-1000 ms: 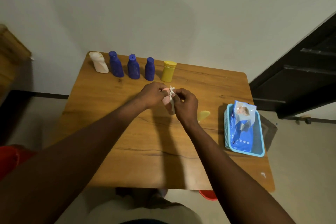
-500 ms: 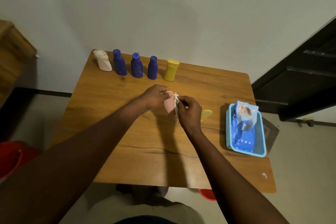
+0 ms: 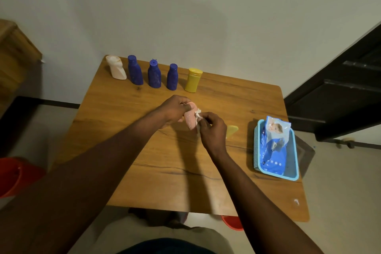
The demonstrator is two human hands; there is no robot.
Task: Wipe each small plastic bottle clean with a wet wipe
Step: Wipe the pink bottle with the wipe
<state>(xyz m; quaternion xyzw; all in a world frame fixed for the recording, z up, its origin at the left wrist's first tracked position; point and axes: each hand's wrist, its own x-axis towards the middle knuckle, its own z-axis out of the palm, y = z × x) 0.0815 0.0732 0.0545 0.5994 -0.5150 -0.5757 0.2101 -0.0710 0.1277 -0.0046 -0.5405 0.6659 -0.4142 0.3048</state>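
Two bare forearms reach out over a square wooden table [image 3: 165,171]. At the table's right edge sits a light-blue plastic basket tray [image 3: 276,175], and a blue wet-wipe pack [image 3: 274,146] lies in it with its torn top propped against the far rim. To the far left, on the floor, stands a red plastic bucket [image 3: 14,175].

Over the middle of the table the right hand [image 3: 212,130] pinches a crumpled white wet wipe [image 3: 198,114] between thumb and curled fingers, pressing it against the side of a small pink plastic bottle [image 3: 190,120]. The left hand [image 3: 173,109] grips that bottle at its upper end, fingers wrapped round it, and holds it tilted just above the tabletop. Just beyond the right hand a pale yellow plastic piece [image 3: 232,130] lies on the wood, partly hidden.

Along the far edge five bottles stand in a row: a dented white plastic bottle [image 3: 116,67], a tall dark-blue plastic bottle [image 3: 135,70], a dark-blue bottle with a pointed cap [image 3: 154,74], a shorter dark-blue bottle [image 3: 172,77] and a yellow flip-cap bottle [image 3: 193,80].
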